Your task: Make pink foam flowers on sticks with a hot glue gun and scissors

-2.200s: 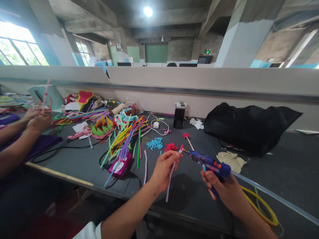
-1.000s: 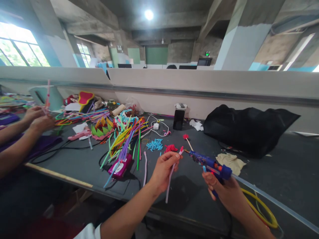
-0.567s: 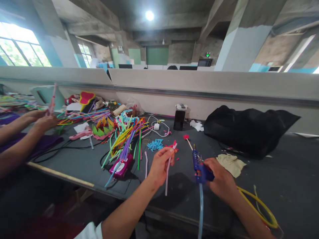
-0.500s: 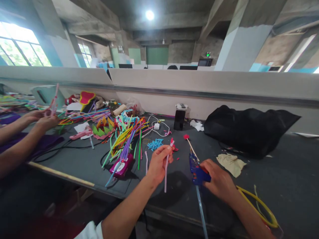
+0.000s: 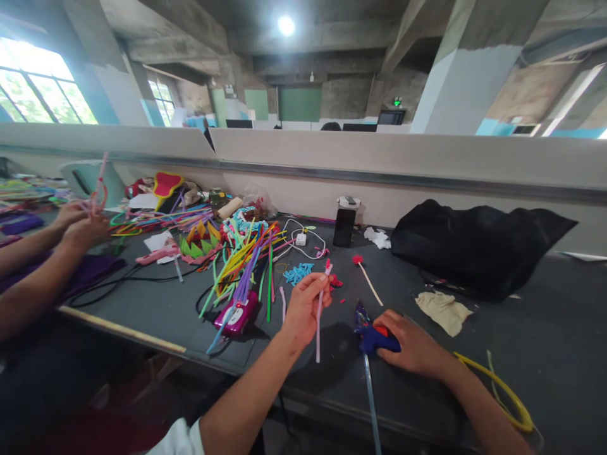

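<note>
My left hand [image 5: 304, 311] pinches a pale pink pipe cleaner [image 5: 318, 332] with a small red piece at its upper end. It is held upright over the dark table. To the right, my right hand [image 5: 410, 344] has its fingers around the handle of a blue hot glue gun [image 5: 372, 338], which lies on its side at the tabletop, nozzle pointing away. A clear glue stick [image 5: 371, 404] sticks out of its rear toward me. Beyond the gun lies a pale stick with a red tuft [image 5: 370, 282]. Red bits [image 5: 334, 281] and cut blue pieces [image 5: 298, 273] lie behind my left hand.
A bundle of coloured pipe cleaners [image 5: 246, 272] lies across a magenta box [image 5: 236, 315] on the left. A phone [image 5: 344, 226] stands at the back. A black bag [image 5: 474, 249], a beige cloth [image 5: 443, 311] and a yellow loop [image 5: 502, 392] are on the right. A co-worker's hands [image 5: 80, 227] work far left.
My right hand has swung the glue gun away from the pipe cleaner's tip and lowered it onto the table, nozzle forward. My left hand has drawn slightly left with the pipe cleaner.
</note>
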`<control>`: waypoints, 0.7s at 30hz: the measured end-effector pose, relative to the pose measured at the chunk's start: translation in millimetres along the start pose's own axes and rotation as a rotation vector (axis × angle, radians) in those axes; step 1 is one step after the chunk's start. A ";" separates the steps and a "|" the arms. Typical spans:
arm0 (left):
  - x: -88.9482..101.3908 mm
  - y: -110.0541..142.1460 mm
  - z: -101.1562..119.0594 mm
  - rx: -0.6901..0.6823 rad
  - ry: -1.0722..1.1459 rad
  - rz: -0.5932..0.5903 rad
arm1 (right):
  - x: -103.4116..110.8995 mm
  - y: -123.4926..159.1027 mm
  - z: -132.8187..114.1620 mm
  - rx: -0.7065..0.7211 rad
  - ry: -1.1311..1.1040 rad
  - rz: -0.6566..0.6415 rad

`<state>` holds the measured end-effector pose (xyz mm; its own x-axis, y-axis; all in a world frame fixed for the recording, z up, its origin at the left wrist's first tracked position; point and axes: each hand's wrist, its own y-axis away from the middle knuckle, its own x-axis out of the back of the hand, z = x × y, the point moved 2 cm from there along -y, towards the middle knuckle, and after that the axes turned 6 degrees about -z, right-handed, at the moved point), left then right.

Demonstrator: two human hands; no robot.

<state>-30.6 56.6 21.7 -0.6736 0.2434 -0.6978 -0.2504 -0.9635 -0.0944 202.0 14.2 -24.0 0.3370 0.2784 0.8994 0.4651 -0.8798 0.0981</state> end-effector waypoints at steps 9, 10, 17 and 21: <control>0.2 1.0 -3.4 0.010 -0.013 -0.021 | 30.0 -45.8 -18.5 -0.055 0.193 0.223; 0.8 0.6 -4.4 0.012 -0.009 -0.025 | 28.6 -56.9 -23.2 -0.047 0.220 0.218; 3.4 -1.7 -9.0 0.018 -0.005 -0.055 | 10.8 -113.5 -48.5 0.005 0.310 0.137; 0.9 0.5 -8.4 0.034 -0.019 -0.041 | 18.8 -104.5 -52.6 0.007 0.225 0.183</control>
<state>-25.6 55.5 15.0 -0.6753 0.2849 -0.6803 -0.3009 -0.9486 -0.0985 116.7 91.1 5.0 0.2262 0.0216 0.9738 0.4194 -0.9045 -0.0773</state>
